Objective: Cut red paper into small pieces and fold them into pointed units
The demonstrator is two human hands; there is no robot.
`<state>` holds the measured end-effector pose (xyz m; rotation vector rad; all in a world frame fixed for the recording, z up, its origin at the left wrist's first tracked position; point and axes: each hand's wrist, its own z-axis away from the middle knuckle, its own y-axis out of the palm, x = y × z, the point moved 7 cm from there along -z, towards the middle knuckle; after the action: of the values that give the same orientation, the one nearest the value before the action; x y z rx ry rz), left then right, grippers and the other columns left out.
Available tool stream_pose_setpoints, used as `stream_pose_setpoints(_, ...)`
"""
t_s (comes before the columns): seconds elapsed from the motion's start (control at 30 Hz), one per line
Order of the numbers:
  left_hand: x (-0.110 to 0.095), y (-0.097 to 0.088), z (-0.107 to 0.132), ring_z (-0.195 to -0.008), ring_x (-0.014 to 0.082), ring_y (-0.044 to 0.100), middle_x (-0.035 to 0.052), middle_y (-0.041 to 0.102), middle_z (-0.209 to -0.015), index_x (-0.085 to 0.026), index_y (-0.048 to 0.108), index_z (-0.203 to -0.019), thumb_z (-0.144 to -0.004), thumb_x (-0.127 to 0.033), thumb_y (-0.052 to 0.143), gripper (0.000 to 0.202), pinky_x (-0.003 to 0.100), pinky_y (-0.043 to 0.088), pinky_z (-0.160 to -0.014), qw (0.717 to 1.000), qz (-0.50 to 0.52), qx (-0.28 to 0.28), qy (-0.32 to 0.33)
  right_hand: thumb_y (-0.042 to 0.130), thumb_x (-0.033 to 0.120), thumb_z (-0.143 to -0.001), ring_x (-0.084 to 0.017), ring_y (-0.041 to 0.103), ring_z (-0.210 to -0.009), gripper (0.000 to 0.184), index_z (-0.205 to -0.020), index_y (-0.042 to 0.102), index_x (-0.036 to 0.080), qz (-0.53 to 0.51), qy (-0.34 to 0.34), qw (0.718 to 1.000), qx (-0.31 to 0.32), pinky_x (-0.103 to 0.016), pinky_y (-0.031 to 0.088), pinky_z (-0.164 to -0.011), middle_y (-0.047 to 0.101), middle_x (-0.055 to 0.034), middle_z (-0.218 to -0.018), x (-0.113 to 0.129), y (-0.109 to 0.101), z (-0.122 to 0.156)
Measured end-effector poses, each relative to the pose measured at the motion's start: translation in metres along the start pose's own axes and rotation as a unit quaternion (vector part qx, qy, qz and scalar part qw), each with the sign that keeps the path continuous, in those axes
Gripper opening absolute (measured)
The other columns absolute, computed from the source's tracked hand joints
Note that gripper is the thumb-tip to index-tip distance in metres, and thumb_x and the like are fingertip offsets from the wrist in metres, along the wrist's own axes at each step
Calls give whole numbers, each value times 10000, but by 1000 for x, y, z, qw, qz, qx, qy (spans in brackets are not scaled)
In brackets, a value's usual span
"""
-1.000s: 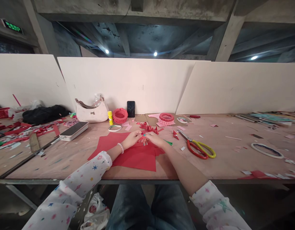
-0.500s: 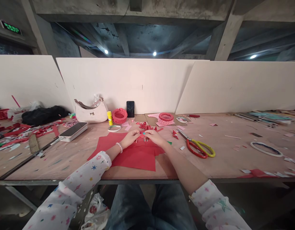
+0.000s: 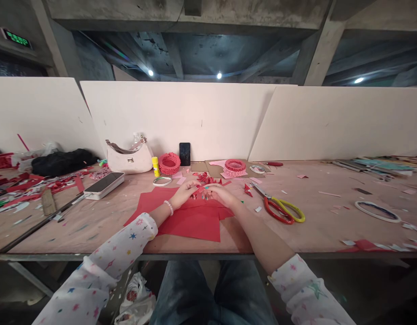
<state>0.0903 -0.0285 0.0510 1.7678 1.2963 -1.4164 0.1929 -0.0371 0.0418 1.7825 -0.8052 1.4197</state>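
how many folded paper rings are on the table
2. A red folded-paper ring stands between the yellow glue stick and the black phone; a pinker folded-paper ring sits on the cardboard further right. Others may hide among the red paper scraps at left.

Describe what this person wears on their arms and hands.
The left sleeve and right sleeve are white, printed with small multicoloured stars; the right one has a larger green star. A white beaded bracelet circles the left wrist; fingernails show teal polish.

the left hand [image 3: 184, 193] and right hand [image 3: 222, 195] are hiding most of the small red paper bit [image 3: 196, 195] between them, while the picture's edges are cutting off the worktop [image 3: 289, 239] at both ends.
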Motion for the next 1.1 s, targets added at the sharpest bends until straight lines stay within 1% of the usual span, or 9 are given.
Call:
stream_pose_setpoints(0.1,-1,0,1,-466,57,448,-25,499,-630,-137,521,-877,-734,-306,500,223,174,371,-453,1000,7,-3,0,551,261,-682,-124,551,-608,147,-773,606,159,5,6,1000,7,-238,393,-563,608,-30,-648,0,1,1)
stream_pose_setpoints(0.27,-2,1,1,-462,52,446,-20,507,-641,-133,520,-880,-740,-304,493,223,171,373,-446,1000,7,3,4,558,281,-685,-120,555,-619,146,-761,589,162,30,8,999,-9,-240,401,-586,607,-23,-652,-1,-1,1)
stream_pose_setpoints(0.53,-3,3,1,-506,65,469,-3,533,-676,-129,522,-870,-739,-332,502,243,176,402,-463,1000,19,14,7,512,255,-706,-104,536,-575,131,-683,571,141,124,-9,992,-18,-234,387,-583,588,-18,-621,-1,-4,-1)
stream_pose_setpoints(0.7,-3,4,1,-484,60,468,1,548,-691,-131,523,-873,-740,-331,498,242,183,396,-466,1000,9,25,2,498,258,-714,-104,522,-564,150,-664,573,138,187,-38,981,-23,-233,367,-566,584,-15,-612,4,-4,0)
stream_pose_setpoints(0.9,3,5,1,-484,59,463,-14,539,-659,-144,513,-911,-741,-310,497,239,180,363,-477,999,15,41,-5,486,266,-723,-111,502,-571,176,-656,589,141,256,-62,964,-36,-241,368,-577,579,-15,-585,10,-5,0)
stream_pose_setpoints(1.0,2,5,1,-499,61,463,-19,531,-650,-142,512,-915,-733,-302,512,243,183,365,-493,999,25,35,0,486,280,-721,-105,498,-566,186,-632,576,143,238,-60,969,-35,-234,359,-565,580,-15,-595,10,-5,0)
stream_pose_setpoints(1.1,0,4,1,-504,63,467,-20,535,-655,-143,517,-903,-730,-295,516,231,190,373,-506,999,31,27,3,495,271,-703,-106,512,-569,149,-651,558,147,158,-27,987,-30,-230,362,-560,580,-13,-590,5,-4,0)
